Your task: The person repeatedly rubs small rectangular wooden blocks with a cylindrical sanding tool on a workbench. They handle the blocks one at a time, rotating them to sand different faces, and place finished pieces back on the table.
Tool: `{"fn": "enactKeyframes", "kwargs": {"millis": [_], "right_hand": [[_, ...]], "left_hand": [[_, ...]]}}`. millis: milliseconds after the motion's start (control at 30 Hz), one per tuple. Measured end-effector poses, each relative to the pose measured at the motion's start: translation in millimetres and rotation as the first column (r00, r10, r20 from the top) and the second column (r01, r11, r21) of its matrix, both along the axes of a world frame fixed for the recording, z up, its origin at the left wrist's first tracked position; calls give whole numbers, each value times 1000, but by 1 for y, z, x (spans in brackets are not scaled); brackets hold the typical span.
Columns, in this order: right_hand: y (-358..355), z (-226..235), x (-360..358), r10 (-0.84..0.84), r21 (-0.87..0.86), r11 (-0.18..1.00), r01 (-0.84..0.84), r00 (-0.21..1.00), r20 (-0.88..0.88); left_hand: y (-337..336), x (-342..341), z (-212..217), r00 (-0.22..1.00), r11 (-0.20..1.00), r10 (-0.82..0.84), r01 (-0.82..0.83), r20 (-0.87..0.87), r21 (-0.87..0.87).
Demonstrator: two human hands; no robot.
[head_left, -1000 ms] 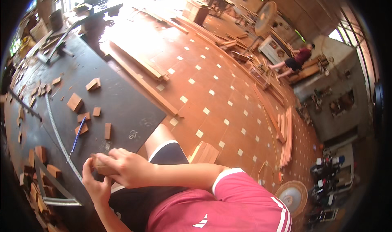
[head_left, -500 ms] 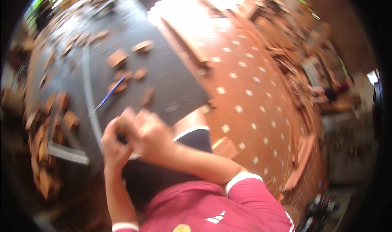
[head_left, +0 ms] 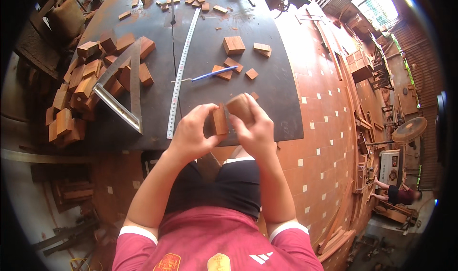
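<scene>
Over the near edge of the dark table, my left hand (head_left: 192, 130) grips a small wooden block (head_left: 220, 121) between thumb and fingers. Close beside it, my right hand (head_left: 257, 130) is closed on another wooden block (head_left: 240, 109), tilted. The two blocks' inner faces are close together; whether they touch I cannot tell. Beyond my hands, a blue pen (head_left: 214, 74) rests across small wood pieces (head_left: 222, 72). A larger wooden block (head_left: 234, 45) and a smaller pair of pieces (head_left: 262, 49) lie farther off.
A white measuring strip (head_left: 183, 70) runs lengthwise over the dark tabletop (head_left: 157, 104). At the left, a metal triangular square (head_left: 119, 109) leans against a pile of wooden blocks (head_left: 86, 86). Wood scraps (head_left: 193, 0) lie at the far end. Another person (head_left: 401, 194) is far right, near a fan (head_left: 409, 130).
My view has turned and sharpened from a blur. My hands, earlier pressed close together and overlapping, are now side by side, each showing a wooden block.
</scene>
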State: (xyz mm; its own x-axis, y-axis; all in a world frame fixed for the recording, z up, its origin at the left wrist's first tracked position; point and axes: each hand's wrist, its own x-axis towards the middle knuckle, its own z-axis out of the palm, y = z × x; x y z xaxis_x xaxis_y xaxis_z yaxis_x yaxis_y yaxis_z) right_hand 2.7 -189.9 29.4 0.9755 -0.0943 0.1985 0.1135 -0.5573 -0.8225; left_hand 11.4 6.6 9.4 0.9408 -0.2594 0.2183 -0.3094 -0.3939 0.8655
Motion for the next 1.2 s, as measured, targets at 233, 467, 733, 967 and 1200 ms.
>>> {"fn": "enactKeyframes", "kwargs": {"millis": [233,467,733,967,1200], "right_hand": [[-32,2,-46,-17,226,973,38,995,-97],[-35,8,-87,7,159,987,16,990,-141],[-45,-4,-96,-17,201,978,50,987,-159],[-22,-11,-74,3,54,999,-2,1000,-9],[14,-12,-44,90,49,994,-100,982,167]], "left_hand": [[3,3,-11,999,998,-18,21,49,-54],[20,22,8,983,972,95,-126,158,196],[27,-10,13,905,909,189,-308,382,279],[4,-22,4,979,963,191,-200,65,180],[8,-28,0,980,977,175,-186,99,108]]}}
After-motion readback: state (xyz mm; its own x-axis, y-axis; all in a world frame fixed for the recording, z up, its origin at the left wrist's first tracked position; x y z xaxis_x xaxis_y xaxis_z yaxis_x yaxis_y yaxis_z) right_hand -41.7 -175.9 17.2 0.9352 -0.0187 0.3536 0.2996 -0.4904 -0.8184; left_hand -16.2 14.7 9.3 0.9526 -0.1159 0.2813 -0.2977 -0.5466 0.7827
